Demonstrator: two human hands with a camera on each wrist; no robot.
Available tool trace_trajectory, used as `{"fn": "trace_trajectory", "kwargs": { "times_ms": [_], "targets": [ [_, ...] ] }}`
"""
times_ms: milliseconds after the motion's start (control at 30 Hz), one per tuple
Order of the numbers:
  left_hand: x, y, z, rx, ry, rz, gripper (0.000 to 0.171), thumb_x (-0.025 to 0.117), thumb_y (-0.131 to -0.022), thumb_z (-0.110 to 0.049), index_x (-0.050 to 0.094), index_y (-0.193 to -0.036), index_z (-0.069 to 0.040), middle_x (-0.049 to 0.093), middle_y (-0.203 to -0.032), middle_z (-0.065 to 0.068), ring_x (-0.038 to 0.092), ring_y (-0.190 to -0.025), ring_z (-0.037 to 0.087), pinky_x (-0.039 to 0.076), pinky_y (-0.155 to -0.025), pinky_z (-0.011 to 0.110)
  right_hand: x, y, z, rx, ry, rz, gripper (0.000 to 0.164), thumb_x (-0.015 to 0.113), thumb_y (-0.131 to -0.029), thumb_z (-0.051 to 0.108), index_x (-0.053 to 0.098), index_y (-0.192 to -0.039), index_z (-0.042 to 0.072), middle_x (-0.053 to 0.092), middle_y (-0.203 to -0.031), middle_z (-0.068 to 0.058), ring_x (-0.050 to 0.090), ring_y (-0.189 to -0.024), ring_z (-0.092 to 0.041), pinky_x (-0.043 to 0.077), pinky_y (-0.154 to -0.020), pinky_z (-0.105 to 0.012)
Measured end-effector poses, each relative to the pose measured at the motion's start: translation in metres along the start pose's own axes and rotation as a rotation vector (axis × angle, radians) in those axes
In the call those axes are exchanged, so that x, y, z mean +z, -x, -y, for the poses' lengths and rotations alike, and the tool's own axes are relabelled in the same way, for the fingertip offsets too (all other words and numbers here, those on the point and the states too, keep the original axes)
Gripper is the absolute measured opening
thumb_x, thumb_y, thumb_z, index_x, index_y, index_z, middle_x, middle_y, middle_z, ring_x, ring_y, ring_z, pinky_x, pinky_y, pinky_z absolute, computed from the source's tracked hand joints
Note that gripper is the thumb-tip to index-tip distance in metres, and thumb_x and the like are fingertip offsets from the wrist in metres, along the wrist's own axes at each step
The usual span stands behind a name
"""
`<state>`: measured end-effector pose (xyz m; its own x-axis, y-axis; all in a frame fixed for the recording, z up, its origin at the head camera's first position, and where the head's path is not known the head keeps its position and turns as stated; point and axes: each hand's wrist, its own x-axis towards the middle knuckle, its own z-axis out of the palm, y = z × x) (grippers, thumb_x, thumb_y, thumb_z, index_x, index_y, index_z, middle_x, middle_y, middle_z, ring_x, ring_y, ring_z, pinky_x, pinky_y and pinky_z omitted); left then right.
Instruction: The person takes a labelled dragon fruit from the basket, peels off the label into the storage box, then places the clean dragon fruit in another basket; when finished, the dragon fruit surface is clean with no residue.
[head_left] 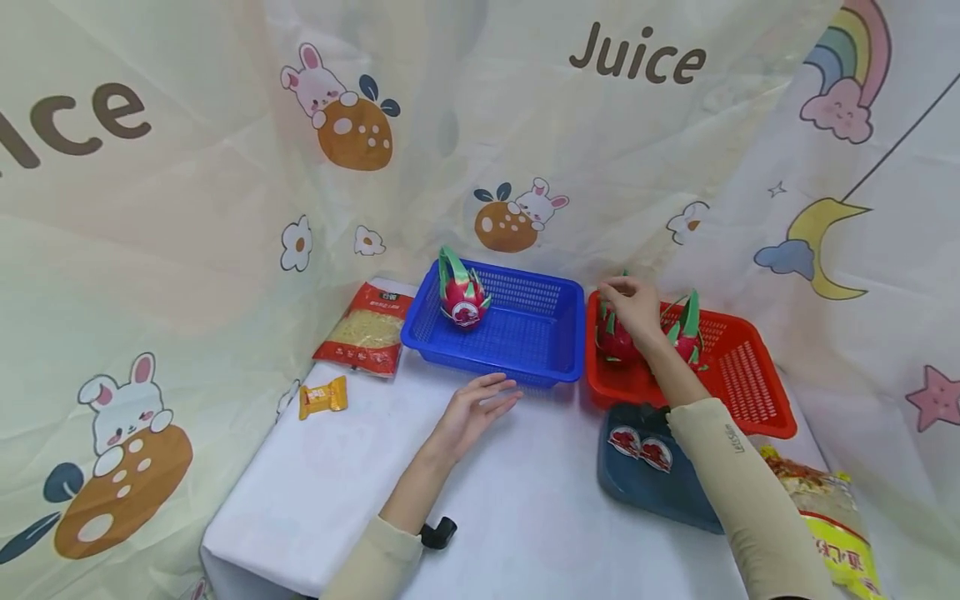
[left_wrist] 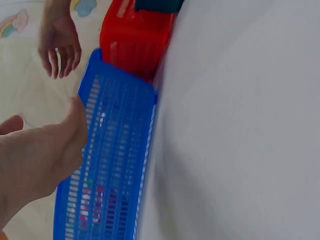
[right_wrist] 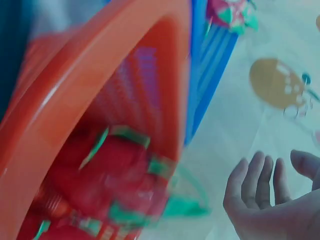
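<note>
My right hand (head_left: 636, 308) is above the red basket (head_left: 742, 383), fingers loosely bent with nothing between them, as the right wrist view also shows. Inside that basket lie dragon fruits (head_left: 617, 340) with green leafy tips, partly hidden by the hand and forearm. A single dragon fruit (head_left: 462, 298) bearing a round sticker sits at the left end of the blue basket (head_left: 525, 333). Just in front of the blue basket hovers my left hand (head_left: 468, 414), relaxed and holding nothing. In the left wrist view, its thumb (left_wrist: 75, 120) appears beside the blue basket's slotted wall.
A red food packet (head_left: 367, 329) lies left of the blue basket, with a small orange packet (head_left: 324, 398) nearer. In front of the red basket is a dark teal tray (head_left: 652, 496) with round stickers (head_left: 640, 447). A yellow bag (head_left: 840, 533) lies at the right.
</note>
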<state>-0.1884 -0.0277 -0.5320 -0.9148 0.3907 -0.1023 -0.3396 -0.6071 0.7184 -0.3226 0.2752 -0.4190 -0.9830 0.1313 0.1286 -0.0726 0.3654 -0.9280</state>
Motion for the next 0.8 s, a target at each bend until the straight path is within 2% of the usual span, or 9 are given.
{"fn": "trace_trajectory", "kwargs": {
  "times_ms": [133,200,300,367,533,633,800],
  "targets": [
    [-0.014,0.005,-0.009,0.032,0.024,-0.022,0.047,0.038,-0.110,-0.004,0.029,-0.152,0.014,0.034,-0.156,0.038,0.040,-0.144,0.054,0.034,-0.122,0.053,0.034,-0.003,0.009,-0.036,-0.018,0.087,0.038,0.071,-0.101,0.024,0.070,-0.127,-0.005,0.073,-0.114,-0.014,0.074,-0.097,-0.018,0.062,-0.087,-0.030],
    [-0.021,0.007,-0.013,0.045,0.032,-0.030,0.049,0.038,-0.110,-0.005,0.028,-0.154,0.014,0.032,-0.157,0.038,0.039,-0.145,0.053,0.032,-0.123,0.053,0.049,-0.005,0.014,-0.072,0.016,0.123,0.035,0.072,-0.101,0.024,0.072,-0.124,-0.003,0.073,-0.115,-0.017,0.073,-0.102,-0.026,0.062,-0.086,-0.029],
    [-0.031,0.010,-0.020,0.069,0.037,-0.053,0.049,0.038,-0.111,-0.005,0.027,-0.154,0.014,0.031,-0.158,0.038,0.040,-0.144,0.052,0.033,-0.123,0.052,0.070,-0.008,0.022,-0.142,0.088,0.179,0.031,0.073,-0.101,0.025,0.074,-0.121,0.001,0.074,-0.115,-0.018,0.072,-0.102,-0.033,0.061,-0.082,-0.027],
    [-0.037,0.014,-0.024,0.088,0.050,-0.072,0.049,0.037,-0.111,-0.005,0.027,-0.155,0.014,0.031,-0.158,0.039,0.040,-0.144,0.052,0.034,-0.122,0.052,0.082,-0.010,0.029,-0.162,0.095,0.223,0.030,0.072,-0.101,0.023,0.074,-0.121,0.001,0.073,-0.115,-0.019,0.072,-0.103,-0.037,0.061,-0.083,-0.029],
    [-0.050,0.022,-0.031,0.124,0.076,-0.109,0.049,0.036,-0.111,-0.006,0.027,-0.155,0.014,0.031,-0.158,0.038,0.037,-0.146,0.054,0.034,-0.122,0.052,0.113,-0.014,0.044,-0.094,-0.051,0.323,0.031,0.069,-0.103,0.017,0.070,-0.126,-0.004,0.071,-0.120,-0.022,0.069,-0.113,-0.042,0.060,-0.094,-0.044],
    [-0.054,0.025,-0.032,0.132,0.083,-0.108,0.050,0.036,-0.111,-0.007,0.026,-0.156,0.012,0.027,-0.160,0.038,0.037,-0.146,0.053,0.032,-0.123,0.052,0.129,-0.020,0.052,-0.060,-0.113,0.359,0.034,0.068,-0.103,0.018,0.068,-0.128,-0.005,0.070,-0.123,-0.024,0.070,-0.115,-0.040,0.057,-0.099,-0.048],
    [-0.058,0.027,-0.035,0.138,0.131,-0.095,0.050,0.035,-0.112,-0.009,0.027,-0.158,0.008,0.023,-0.163,0.036,0.037,-0.147,0.050,0.030,-0.124,0.052,0.153,-0.033,0.058,0.005,-0.207,0.393,0.038,0.065,-0.105,0.018,0.063,-0.132,-0.010,0.068,-0.126,-0.029,0.066,-0.119,-0.044,0.051,-0.106,-0.055]
  ]
}}
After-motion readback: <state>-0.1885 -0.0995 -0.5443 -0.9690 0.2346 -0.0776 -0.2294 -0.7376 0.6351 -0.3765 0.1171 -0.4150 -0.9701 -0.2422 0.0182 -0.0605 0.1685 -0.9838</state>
